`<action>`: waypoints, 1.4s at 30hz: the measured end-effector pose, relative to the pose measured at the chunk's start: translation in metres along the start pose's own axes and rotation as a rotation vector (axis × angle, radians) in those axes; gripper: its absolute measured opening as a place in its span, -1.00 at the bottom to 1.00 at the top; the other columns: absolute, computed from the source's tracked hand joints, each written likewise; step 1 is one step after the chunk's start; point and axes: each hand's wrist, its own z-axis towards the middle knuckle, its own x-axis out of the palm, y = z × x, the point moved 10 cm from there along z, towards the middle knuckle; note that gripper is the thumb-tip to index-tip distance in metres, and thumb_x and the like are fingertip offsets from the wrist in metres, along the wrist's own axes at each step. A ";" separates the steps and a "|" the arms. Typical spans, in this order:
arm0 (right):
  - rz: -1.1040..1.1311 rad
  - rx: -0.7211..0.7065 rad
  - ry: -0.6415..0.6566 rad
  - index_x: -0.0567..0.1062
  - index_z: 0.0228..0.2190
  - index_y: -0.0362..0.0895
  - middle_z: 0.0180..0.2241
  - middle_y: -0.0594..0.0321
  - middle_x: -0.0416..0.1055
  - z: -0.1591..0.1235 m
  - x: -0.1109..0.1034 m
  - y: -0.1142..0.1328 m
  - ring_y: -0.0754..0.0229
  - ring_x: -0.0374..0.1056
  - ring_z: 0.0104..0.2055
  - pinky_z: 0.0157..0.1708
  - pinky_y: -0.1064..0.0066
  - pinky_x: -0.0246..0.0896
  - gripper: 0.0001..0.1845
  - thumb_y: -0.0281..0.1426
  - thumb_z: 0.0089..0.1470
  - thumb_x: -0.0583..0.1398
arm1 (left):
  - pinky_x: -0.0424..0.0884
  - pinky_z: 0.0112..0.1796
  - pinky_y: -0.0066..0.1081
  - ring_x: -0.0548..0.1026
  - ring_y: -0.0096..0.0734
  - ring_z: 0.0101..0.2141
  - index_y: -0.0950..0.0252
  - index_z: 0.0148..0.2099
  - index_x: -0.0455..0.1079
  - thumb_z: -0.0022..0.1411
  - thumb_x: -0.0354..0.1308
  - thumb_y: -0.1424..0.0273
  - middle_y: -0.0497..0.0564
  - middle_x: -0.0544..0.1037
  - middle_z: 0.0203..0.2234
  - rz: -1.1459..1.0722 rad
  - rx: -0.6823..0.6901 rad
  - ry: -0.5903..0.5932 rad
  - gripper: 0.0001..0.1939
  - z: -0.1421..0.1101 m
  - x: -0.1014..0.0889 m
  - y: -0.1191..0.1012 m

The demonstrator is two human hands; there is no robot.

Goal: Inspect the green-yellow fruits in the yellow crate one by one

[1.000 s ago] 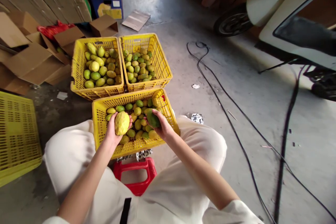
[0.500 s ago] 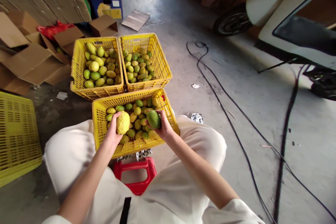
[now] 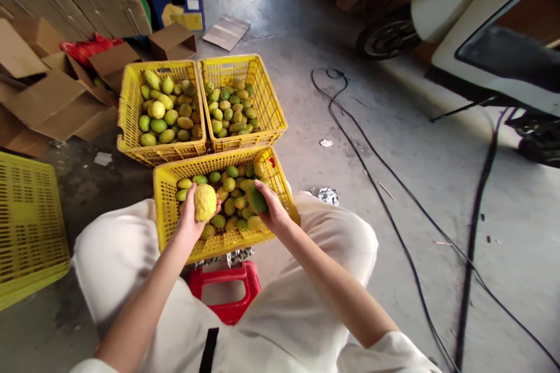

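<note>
Over the near crate (image 3: 175, 233) between our knees, we hold one fruit in each hand. Our left hand (image 3: 189, 222) has its fingers (image 3: 191, 193) curled around a large bumpy yellow fruit (image 3: 205, 202), lifted just above the pile. Our right hand (image 3: 272, 210) has its fingers wrapped over a smooth green fruit (image 3: 256, 199), which sits low, at or just above the heap in the crate's right half.

As far as we can judge, the sorting is partway through. The near crate holds a good layer of mixed green and yellow fruit, so plenty is left to go through. Beyond it, touching its far edge, stand two more crates side by side: the left crate (image 3: 126, 99) carries bigger fruit, the right crate (image 3: 271, 111) smaller ones, and both are well stocked without being heaped. Neither fruit in our hands has yet gone to a far crate. A red stool (image 3: 225, 297) shows beneath us on the concrete floor (image 3: 371, 186).
</note>
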 end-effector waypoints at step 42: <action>0.153 0.206 -0.108 0.48 -0.32 -0.05 -0.52 0.19 0.56 0.000 -0.004 -0.016 0.02 0.60 -0.35 -0.41 0.25 0.60 -0.79 -0.23 0.22 0.11 | 0.58 -0.47 -0.45 0.58 -0.37 -0.52 0.39 -0.21 0.51 0.46 -0.01 0.31 0.10 0.63 -0.46 -0.029 -0.025 0.060 -0.66 -0.006 0.008 -0.003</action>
